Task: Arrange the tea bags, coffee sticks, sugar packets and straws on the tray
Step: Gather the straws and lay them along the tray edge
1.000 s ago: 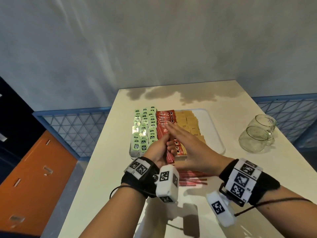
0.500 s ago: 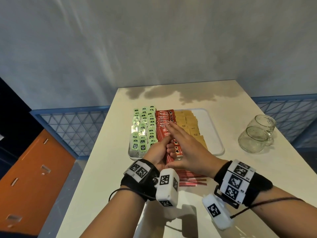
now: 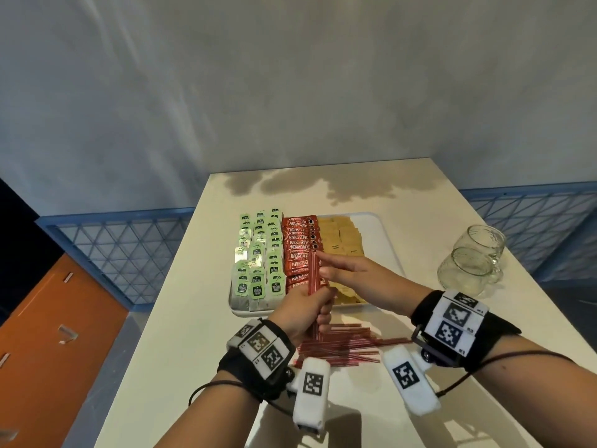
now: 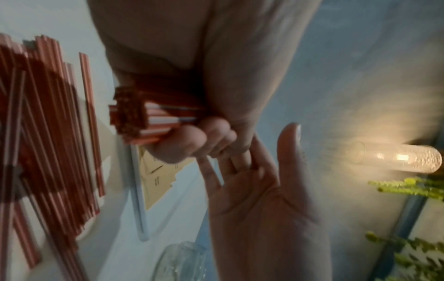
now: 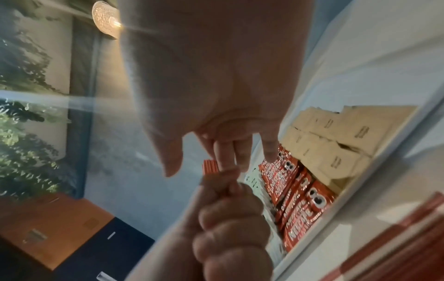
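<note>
The left hand (image 3: pixel 303 310) has its grip clamped round a bundle of straws (image 3: pixel 314 273), fingers curled tight about the lower part so the bundle stands nearly upright and its ends can be evened. The right hand (image 3: pixel 352 276) lies flat and open beside that grip, fingers straight, its palm side laid against the bundle just above the left fist; this looks like patting the straws square before they are set down. The left wrist view shows the bundle's cut ends poking out below the fist, fairly level.

Beyond the grip sits the tray (image 3: pixel 384 240), with tea bags (image 3: pixel 258 263) to its far left, coffee sticks (image 3: pixel 298 240) straight ahead, and sugar packets (image 3: pixel 342 240) ahead and right. A bare strip of tray lies right of the sugar, likely kept for the straws. Beneath and behind the grip, loose straws (image 3: pixel 339 345) lie scattered on the table (image 3: pixel 193 318), not yet gathered. Two glass mugs (image 3: pixel 471 263) stand well off to the right.
</note>
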`<state>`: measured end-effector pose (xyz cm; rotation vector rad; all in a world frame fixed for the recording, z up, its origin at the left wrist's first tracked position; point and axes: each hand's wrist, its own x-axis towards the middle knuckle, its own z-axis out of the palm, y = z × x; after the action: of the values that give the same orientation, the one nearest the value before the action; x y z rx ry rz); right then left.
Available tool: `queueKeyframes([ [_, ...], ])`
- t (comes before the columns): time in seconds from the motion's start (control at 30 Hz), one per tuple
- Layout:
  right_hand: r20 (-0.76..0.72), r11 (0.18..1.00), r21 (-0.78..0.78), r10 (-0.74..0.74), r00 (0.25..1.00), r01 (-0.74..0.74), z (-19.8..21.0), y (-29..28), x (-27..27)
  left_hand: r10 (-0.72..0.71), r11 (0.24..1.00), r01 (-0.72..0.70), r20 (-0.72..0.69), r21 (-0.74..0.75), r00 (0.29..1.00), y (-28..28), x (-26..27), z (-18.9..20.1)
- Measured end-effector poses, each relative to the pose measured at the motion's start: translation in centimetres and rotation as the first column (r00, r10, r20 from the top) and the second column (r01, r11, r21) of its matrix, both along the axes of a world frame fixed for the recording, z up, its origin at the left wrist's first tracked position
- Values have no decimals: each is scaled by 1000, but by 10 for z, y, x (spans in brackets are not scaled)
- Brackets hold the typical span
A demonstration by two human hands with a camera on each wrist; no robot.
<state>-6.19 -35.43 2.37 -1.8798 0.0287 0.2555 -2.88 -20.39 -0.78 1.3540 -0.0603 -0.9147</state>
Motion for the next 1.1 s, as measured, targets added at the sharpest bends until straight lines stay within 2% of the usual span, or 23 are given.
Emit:
queueKeyframes([
  [0.13,1,997,-66,-29,1000,29,0,-13,7,-64,994,48,159,102,985,-19,7,-1],
  [0.23,94,983,-171,-53,994,69,0,-19,13,-130,979,76,286,190,949,-39,16,-1],
  [0.37,22,980,-59,-188,982,189,-2,-31,25,-182,966,115,293,231,939,-69,34,8],
  [0.4,36,970,-93,-221,975,224,-2,-36,30,-202,965,140,288,222,936,-77,39,11],
  [0.47,93,930,-268,-236,967,252,-1,-49,38,-260,956,204,288,210,922,-89,47,17],
  [0.53,108,881,-400,-230,967,254,2,-66,52,-325,934,249,322,255,889,-103,60,18],
  [0.57,93,875,-417,-226,970,245,3,-75,61,-351,922,254,355,292,866,-111,70,17],
  [0.67,69,869,-388,-304,950,306,2,-105,89,-398,890,191,499,415,770,-138,98,9],
  [0.73,83,839,-374,-396,915,396,-4,-128,107,-376,890,135,534,436,757,-152,113,2],
  [0.8,56,809,-404,-443,895,427,-15,-147,121,-382,881,109,554,461,740,-160,125,-5],
  [0.87,-12,794,-464,-449,893,393,-30,-158,134,-520,783,54,605,619,603,-167,136,-12],
  [0.93,-70,783,-517,-441,895,346,-44,-163,144,-697,620,-19,561,785,446,-170,142,-18],
  [1.03,-128,795,-540,-404,906,278,-59,-162,159,-852,423,-50,416,905,318,-175,144,-31],
  [1.1,-160,790,-580,-350,923,199,-61,-158,165,-887,364,-85,373,927,272,-177,144,-42],
])
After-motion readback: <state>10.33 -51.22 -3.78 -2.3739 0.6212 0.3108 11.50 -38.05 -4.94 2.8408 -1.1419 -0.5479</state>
